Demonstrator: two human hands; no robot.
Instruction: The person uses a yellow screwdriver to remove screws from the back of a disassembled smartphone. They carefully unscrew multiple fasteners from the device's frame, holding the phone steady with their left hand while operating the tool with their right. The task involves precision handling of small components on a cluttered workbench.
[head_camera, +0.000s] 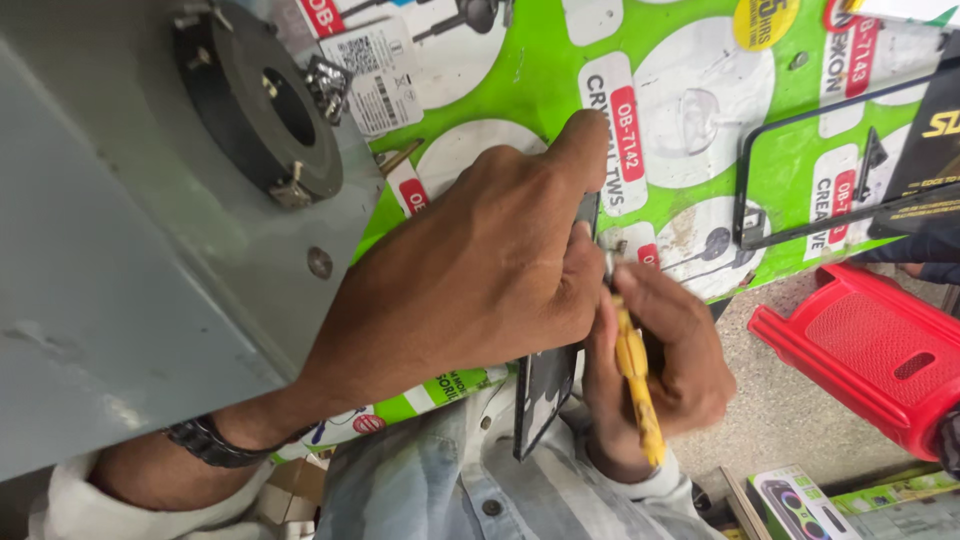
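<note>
Grey metal machine housing (110, 290) fills the left side; a black ring-shaped part (262, 100) with small metal clips sits on its slanted face.

Bright green printed poster sheet (540, 90) covers the work surface: white round and pill-shaped panels with small red label strips, one yellow round badge (762, 20) at the top edge, and a white barcode label (372, 72) at top left.

Red plastic stool (870, 345) stands on the speckled floor, lower right. A green and white product box (800, 503) lies at the bottom right.

A thin black rectangular phone frame (800, 170) rests on the poster, upper right.

Left hand (470, 275): fingers curled together and pressed onto a dark flat phone-like panel (545, 395), held on edge at frame centre over the poster's lower border; black wristband (210, 443) on the wrist.

Right hand (665, 365): fingers closed around a yellow-handled screwdriver (635, 385), its metal tip at the panel's upper edge, just beside the left thumb.
</note>
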